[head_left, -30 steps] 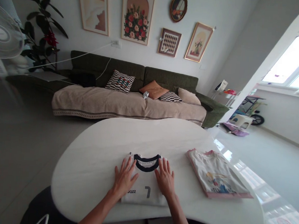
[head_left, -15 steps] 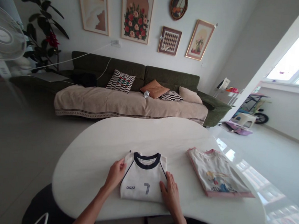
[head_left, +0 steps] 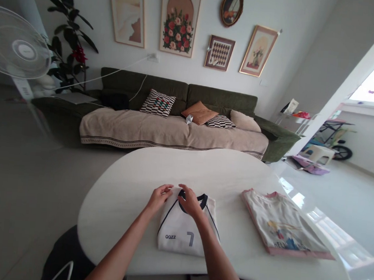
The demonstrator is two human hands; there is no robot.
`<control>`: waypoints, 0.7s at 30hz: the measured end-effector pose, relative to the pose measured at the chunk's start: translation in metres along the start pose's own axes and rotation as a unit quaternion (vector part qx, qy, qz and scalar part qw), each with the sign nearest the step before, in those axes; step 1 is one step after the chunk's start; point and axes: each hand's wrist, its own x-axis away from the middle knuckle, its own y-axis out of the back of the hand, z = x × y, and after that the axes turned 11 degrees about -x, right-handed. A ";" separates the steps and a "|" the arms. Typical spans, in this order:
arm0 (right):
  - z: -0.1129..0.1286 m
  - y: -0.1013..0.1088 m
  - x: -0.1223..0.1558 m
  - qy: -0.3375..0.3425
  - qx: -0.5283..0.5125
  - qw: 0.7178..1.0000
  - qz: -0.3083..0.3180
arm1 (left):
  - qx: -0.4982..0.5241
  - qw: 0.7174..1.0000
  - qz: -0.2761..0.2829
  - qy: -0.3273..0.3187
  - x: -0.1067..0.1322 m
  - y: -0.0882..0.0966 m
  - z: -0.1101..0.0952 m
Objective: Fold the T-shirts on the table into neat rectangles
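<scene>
A folded white T-shirt (head_left: 179, 232) with a dark navy collar, navy shoulder lines, the letters QQZZ and a striped 7 lies on the white table in front of me. At its upper left shoulder is my left hand (head_left: 159, 198), fingers stretched toward the shirt's top edge with thumb and forefinger a little apart. My right hand (head_left: 189, 200) reaches across the collar, fingers spread and curved over its left part. Part of the collar and the shirt's right front are hidden behind my right hand and forearm. Neither hand visibly grips the fabric.
Another folded shirt (head_left: 285, 227), white with pink edges and a printed picture, lies to the right on the rounded white table (head_left: 122, 178). Behind the table stands a green sofa (head_left: 139, 82) with cushions. A fan (head_left: 24, 49) is at the left.
My right hand has moved from the shirt's right side up and left to the collar. My left hand has shifted up toward the top edge. The view has turned slightly left.
</scene>
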 end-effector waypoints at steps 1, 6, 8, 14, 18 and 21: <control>0.001 0.001 -0.004 -0.001 -0.009 1.000 0.009 | 0.023 1.000 0.010 0.004 0.004 -0.001 -0.002; 0.004 0.033 0.016 0.006 -0.054 0.998 -0.010 | 0.110 0.989 0.095 0.035 0.035 -0.005 0.003; 0.006 0.046 0.032 0.010 -0.071 0.997 -0.020 | 0.129 0.981 0.138 0.040 0.049 -0.008 0.008; 0.007 0.065 0.059 0.000 -0.092 0.995 -0.043 | 0.156 0.962 0.219 0.040 0.058 -0.013 0.007; 0.011 0.071 0.058 0.003 -0.110 0.993 -0.039 | 0.165 0.949 0.268 0.008 0.058 -0.014 -0.009; 0.012 0.071 0.047 0.011 -0.132 0.991 -0.023 | 0.153 0.944 0.293 -0.015 0.061 -0.014 -0.014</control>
